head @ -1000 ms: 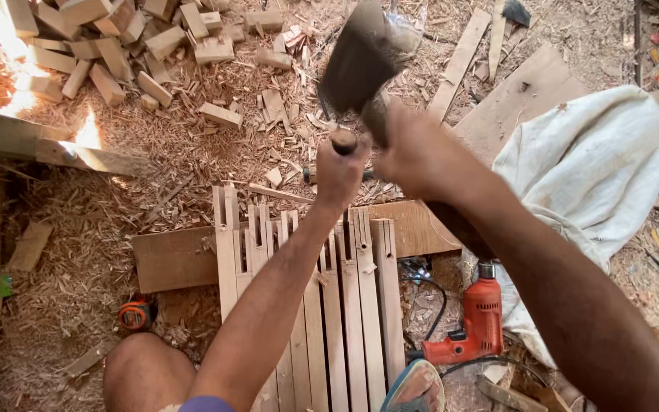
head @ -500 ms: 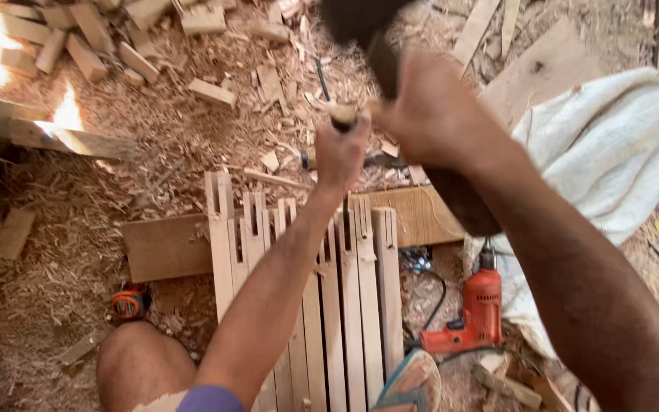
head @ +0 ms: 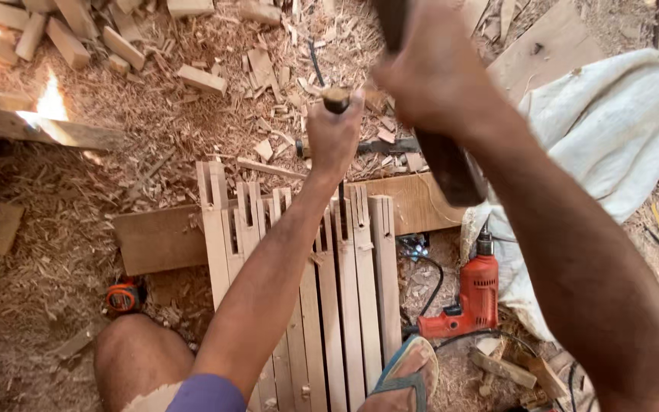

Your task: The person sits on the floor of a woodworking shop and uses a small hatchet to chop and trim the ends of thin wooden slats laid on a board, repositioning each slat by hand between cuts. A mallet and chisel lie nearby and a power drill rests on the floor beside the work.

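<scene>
Your left hand [head: 335, 133] grips the chisel [head: 336, 101] upright over the slotted slats [head: 360, 252] at six o'clock; your right hand [head: 436, 72] clenches the raised mallet [head: 451, 164]. Chopping step, seemingly: strike squarely.

Your left hand [head: 335, 137] grips a chisel [head: 336, 99] with a worn, matt wooden handle. Your right hand [head: 429, 72] holds a mallet [head: 451, 164] of dark, dull wood. Under you, the slats [head: 345, 282] are pale bare wood, sawn smooth and unvarnished. Rough shavings [head: 47, 252] lie all around. The drill [head: 473, 297] is glossy red plastic. The sack [head: 612, 130] is coarse, matt white cloth.
</scene>
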Available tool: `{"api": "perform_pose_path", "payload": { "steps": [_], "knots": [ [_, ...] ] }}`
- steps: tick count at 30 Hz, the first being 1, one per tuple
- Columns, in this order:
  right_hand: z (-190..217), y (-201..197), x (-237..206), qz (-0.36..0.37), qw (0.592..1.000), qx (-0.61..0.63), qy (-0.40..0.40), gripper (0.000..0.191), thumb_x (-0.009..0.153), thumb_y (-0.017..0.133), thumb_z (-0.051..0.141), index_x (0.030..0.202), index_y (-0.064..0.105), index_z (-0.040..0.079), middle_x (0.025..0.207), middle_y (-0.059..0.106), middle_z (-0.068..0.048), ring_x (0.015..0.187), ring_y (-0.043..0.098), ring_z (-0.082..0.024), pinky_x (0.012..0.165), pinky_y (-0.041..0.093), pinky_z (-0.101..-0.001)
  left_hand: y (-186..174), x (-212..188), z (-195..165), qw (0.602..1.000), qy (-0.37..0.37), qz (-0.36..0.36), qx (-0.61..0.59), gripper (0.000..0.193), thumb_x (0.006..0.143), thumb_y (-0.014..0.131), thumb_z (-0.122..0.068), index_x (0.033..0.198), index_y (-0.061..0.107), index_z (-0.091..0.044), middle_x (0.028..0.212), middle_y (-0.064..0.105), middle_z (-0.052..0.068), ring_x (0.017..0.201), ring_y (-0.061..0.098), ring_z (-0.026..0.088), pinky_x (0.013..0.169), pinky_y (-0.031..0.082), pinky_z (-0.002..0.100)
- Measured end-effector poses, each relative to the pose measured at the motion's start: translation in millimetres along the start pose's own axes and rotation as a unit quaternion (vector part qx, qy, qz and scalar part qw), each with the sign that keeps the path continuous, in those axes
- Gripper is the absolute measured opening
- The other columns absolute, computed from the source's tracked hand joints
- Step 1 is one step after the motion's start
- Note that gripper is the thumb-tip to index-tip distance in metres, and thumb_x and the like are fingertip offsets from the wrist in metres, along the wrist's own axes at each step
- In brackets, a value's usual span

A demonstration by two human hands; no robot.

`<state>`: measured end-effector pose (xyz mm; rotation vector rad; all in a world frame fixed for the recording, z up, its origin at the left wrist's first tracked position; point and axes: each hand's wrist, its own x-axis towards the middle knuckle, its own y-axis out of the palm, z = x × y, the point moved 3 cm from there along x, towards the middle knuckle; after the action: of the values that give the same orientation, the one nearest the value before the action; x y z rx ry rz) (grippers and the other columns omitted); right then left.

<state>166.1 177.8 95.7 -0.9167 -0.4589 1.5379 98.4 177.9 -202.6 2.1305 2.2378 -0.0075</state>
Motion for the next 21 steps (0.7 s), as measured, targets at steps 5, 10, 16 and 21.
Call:
{"api": "perform_pose_path", "payload": {
  "steps": [5, 10, 16, 21],
  "knots": [
    [-71, 49, 15, 0.216, 0.969, -0.092, 0.082, 0.024, 0.082, 0.065, -0.005, 0.103, 0.059, -0.014, 0.076, 0.069, -0.022, 0.05, 0.065, -0.025, 0.038, 0.052, -0.0347, -2, -5, -15, 0.998, 0.036, -0.021, -0.052, 0.026, 0.098, 0.07, -0.013, 0.075, 0.061, -0.006, 0.067, 0.061, 0.0, 0.051, 0.054, 0.009, 0.04, 0.046, 0.025],
    [-76, -2, -4, 0.075, 0.994, -0.066, 0.032, 0.016, 0.085, 0.068, 0.004, 0.082, 0.064, -0.011, 0.058, 0.062, -0.016, 0.043, 0.062, -0.023, 0.037, 0.05, -0.038, 7, 32, 4, 0.984, -0.176, -0.033, 0.015, 0.027, 0.093, 0.066, -0.013, 0.068, 0.06, -0.007, 0.054, 0.053, 0.001, 0.039, 0.047, 0.011, 0.031, 0.035, 0.027],
    [-12, 4, 13, 0.001, 0.999, 0.046, 0.006, 0.032, 0.089, 0.069, 0.009, 0.109, 0.054, -0.012, 0.076, 0.063, -0.012, 0.05, 0.064, -0.016, 0.041, 0.057, -0.032, 1, 9, 10, 0.992, -0.109, -0.001, -0.056, 0.025, 0.093, 0.067, -0.01, 0.07, 0.057, -0.009, 0.058, 0.05, 0.0, 0.043, 0.046, 0.01, 0.034, 0.037, 0.025],
    [-70, 40, 16, 0.23, 0.963, -0.063, 0.123, 0.027, 0.084, 0.068, 0.004, 0.102, 0.062, -0.015, 0.071, 0.067, -0.021, 0.049, 0.062, -0.026, 0.042, 0.051, -0.0369, 4, 8, 9, 0.988, -0.121, -0.013, -0.1, 0.023, 0.09, 0.065, -0.003, 0.071, 0.054, -0.009, 0.062, 0.055, 0.002, 0.044, 0.047, 0.009, 0.035, 0.039, 0.026]
  ]
}}
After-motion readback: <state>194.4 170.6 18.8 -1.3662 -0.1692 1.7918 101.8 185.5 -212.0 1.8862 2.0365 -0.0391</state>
